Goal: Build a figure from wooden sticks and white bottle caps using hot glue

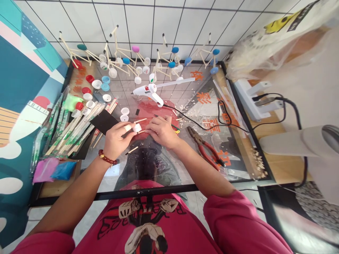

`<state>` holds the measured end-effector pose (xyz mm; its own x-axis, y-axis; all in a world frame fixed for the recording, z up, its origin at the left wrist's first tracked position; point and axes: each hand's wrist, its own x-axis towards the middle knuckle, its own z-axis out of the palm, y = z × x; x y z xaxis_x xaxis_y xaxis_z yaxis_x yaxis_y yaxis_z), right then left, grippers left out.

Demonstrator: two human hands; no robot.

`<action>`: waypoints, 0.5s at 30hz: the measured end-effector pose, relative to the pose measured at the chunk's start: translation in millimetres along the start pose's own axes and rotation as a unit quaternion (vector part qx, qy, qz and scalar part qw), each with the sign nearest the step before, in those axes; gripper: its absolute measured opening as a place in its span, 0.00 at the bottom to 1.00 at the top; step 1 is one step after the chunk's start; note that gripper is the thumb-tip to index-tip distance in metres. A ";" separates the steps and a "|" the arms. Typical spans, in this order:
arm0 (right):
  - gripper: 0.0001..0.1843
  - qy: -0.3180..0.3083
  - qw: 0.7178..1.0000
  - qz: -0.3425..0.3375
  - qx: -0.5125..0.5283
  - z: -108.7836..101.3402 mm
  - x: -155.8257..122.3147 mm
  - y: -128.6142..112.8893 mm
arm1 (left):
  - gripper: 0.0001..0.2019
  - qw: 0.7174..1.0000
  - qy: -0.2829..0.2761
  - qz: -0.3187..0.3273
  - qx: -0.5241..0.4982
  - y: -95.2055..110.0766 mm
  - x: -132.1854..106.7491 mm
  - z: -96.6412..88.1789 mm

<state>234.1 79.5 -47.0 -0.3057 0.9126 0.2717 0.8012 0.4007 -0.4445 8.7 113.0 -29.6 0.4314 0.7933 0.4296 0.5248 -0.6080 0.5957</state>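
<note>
My left hand (116, 139) and my right hand (162, 131) meet over the glass tabletop (169, 169), holding a small white plastic cap (137, 127) between them. A thin wooden stick (140, 121) sticks out of the cap, and my right fingertips pinch a stick end (142, 131) beside it. A white strip wraps one left finger. A white hot glue gun (148, 91) lies ahead of my hands, its black cord (190, 120) trailing right. Red-handled pliers (203, 148) rest to the right of my right hand.
Bundled wooden chopsticks (71, 130) and a black sheet (102, 121) lie left, among loose bottle caps (90, 104). Stick-and-cap models (122, 53) stand at the far edge against white tiles. A white power strip (251, 98) and wood shavings (258, 162) lie right.
</note>
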 end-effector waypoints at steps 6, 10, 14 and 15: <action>0.11 0.001 1.000 -0.003 0.005 -0.2 0.2 -0.8 | 0.10 1.000 0.000 0.003 0.004 0.7 0.6 -0.2; 0.12 -0.001 1.000 -0.003 0.005 0.2 0.3 -0.4 | 0.10 1.000 -0.003 -0.002 0.005 2.5 1.2 -0.6; 0.11 -0.001 1.000 -0.007 -0.001 1.5 0.3 0.2 | 0.09 1.000 -0.001 -0.001 0.002 2.7 1.3 -0.4; 0.11 -0.001 1.000 -0.008 -0.003 1.6 0.4 0.1 | 0.09 1.000 0.002 0.004 -0.001 2.5 1.3 -0.2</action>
<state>233.3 80.1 -48.3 -0.3193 0.9064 0.2765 0.7991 0.4143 -0.4356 10.4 112.6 -27.4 0.4333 0.7879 0.4375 0.5200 -0.6151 0.5927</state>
